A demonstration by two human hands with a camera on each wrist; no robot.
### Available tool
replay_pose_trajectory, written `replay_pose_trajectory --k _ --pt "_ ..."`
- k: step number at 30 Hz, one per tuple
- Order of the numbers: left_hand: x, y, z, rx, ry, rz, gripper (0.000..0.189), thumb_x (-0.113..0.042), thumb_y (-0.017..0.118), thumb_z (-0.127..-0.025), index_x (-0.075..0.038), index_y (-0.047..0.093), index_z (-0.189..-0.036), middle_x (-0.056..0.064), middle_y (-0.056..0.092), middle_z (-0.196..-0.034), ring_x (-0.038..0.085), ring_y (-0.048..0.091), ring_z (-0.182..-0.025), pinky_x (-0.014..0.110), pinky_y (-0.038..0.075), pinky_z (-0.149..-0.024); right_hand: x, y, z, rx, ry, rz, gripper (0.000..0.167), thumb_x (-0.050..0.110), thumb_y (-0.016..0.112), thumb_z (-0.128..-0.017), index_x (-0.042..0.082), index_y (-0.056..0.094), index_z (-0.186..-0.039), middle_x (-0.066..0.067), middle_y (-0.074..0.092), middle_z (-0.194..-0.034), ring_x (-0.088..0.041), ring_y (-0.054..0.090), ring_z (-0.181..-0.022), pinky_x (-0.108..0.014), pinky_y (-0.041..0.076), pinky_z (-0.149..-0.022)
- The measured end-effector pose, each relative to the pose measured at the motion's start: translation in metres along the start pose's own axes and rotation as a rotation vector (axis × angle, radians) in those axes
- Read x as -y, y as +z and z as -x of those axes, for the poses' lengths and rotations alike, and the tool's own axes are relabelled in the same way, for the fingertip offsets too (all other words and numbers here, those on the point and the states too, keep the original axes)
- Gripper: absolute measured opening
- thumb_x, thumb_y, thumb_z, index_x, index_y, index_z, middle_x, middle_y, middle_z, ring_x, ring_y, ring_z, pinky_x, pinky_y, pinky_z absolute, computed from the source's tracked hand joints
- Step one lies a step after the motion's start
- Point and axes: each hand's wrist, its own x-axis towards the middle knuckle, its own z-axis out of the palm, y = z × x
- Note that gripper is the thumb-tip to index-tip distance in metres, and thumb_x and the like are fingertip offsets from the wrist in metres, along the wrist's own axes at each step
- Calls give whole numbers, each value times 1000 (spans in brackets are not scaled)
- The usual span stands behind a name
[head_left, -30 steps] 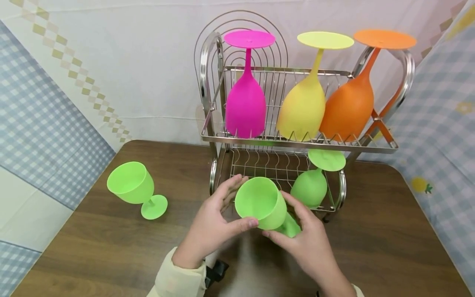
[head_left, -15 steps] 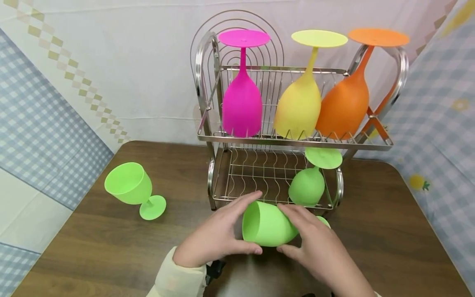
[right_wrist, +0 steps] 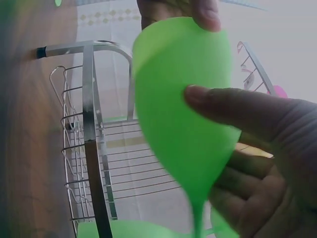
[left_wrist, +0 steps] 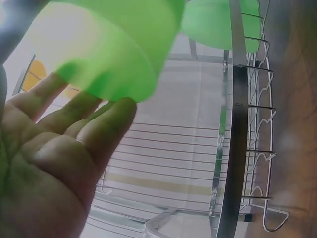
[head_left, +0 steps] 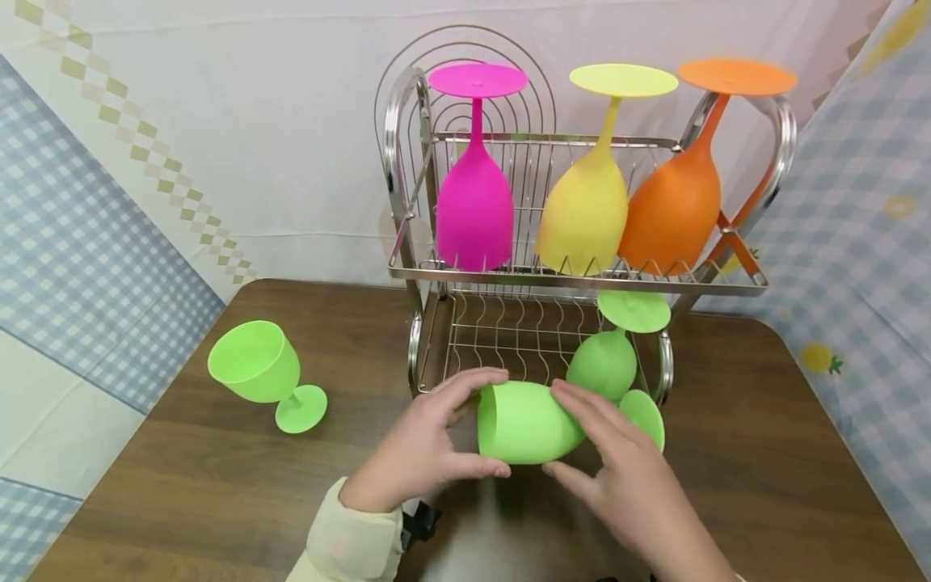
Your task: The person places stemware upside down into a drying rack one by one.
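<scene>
A green plastic wine glass [head_left: 527, 422] is held on its side in front of the rack, mouth to the left and round foot to the right. My left hand [head_left: 414, 453] grips the bowl at its rim, thumb below and fingers above. My right hand [head_left: 633, 473] holds the bowl near the stem, which it hides in the head view. Up close, the left wrist view has my left fingers [left_wrist: 116, 119] against the glass. The right wrist view has my right thumb [right_wrist: 203, 96] across the bowl. A second green wine glass [head_left: 254, 364] stands upright on the table at left.
A two-tier metal dish rack [head_left: 407, 271] stands at the back. Upside down on its top tier are a pink glass [head_left: 474, 214], a yellow glass [head_left: 585, 214] and an orange glass [head_left: 676, 210]. Another green glass [head_left: 602, 364] sits upside down below, at right.
The held green wine glass has tipped from mouth-up onto its side, its foot swinging right, then risen slightly. My right hand has turned with it; both hands stay on the bowl.
</scene>
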Motion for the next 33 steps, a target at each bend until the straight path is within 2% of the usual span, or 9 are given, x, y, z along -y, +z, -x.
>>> replay_pose_trajectory --k 4,6,9,13,17,21,26,30,33 --pt "0 -3 -1 -73 -16 107 88 -18 94 -70 -24 48 -145 -5 51 -146 15 49 -135 32 42 -110 4 -2 -6 -243 -122 -123 61 42 79 -86 2 65 -130 -10 66 -128 -21 62 -117 -17 40 -107" --pt "0 -4 -2 -117 -19 144 89 -16 94 -69 -26 48 -145 -6 50 -148 14 49 -136 31 42 -110 6 -2 -9 -360 -168 -197 57 45 72 -92 -4 68 -122 -14 70 -118 -18 64 -114 -20 44 -105" --pt "-1 -5 -2 -176 -13 191 90 -12 93 -69 -26 47 -146 -7 50 -149 14 50 -135 31 42 -110 7 -3 -10 -441 -150 -300 42 24 84 -84 -6 71 -111 -16 72 -105 -14 66 -107 -21 48 -99" --pt "-2 -5 -1 -218 12 234 91 -8 92 -70 -24 46 -147 -6 49 -150 16 50 -136 32 41 -110 6 0 -5 -385 134 -552 29 -9 82 -76 -6 72 -103 -13 74 -96 -13 70 -94 -21 55 -87" --pt "-3 -4 -1 -222 25 255 91 -8 92 -70 -24 45 -147 -5 49 -150 18 51 -135 33 43 -109 0 15 -5 -367 404 -1052 20 -19 65 -87 -10 67 -105 -15 73 -97 -19 72 -91 -31 60 -83" --pt "-4 -3 0 -218 42 268 92 -5 91 -70 -23 45 -147 -5 49 -150 18 51 -135 33 44 -109 -6 31 -7 -290 372 -1496 28 -10 45 -101 -6 59 -126 -14 66 -120 -21 66 -109 -41 54 -98" --pt "-5 0 0 -181 64 291 93 -2 91 -70 -22 45 -147 -6 48 -151 18 48 -138 34 41 -112 -5 41 -5 -150 315 -1816 35 9 35 -109 4 46 -142 -7 58 -136 -20 57 -124 -36 44 -110" --pt "-7 2 -1 -147 66 279 92 -4 91 -69 -19 44 -148 -7 46 -152 17 46 -139 34 38 -114 -3 43 -5 -173 328 -1899 31 11 37 -109 7 51 -136 -5 62 -128 -17 59 -119 -33 45 -107" --pt "-8 2 -1 -138 55 250 93 -5 92 -69 -19 44 -148 -9 45 -152 15 44 -140 33 37 -114 -2 43 -5 -230 321 -1833 29 7 40 -108 5 56 -132 -5 64 -125 -17 62 -113 -32 49 -101"
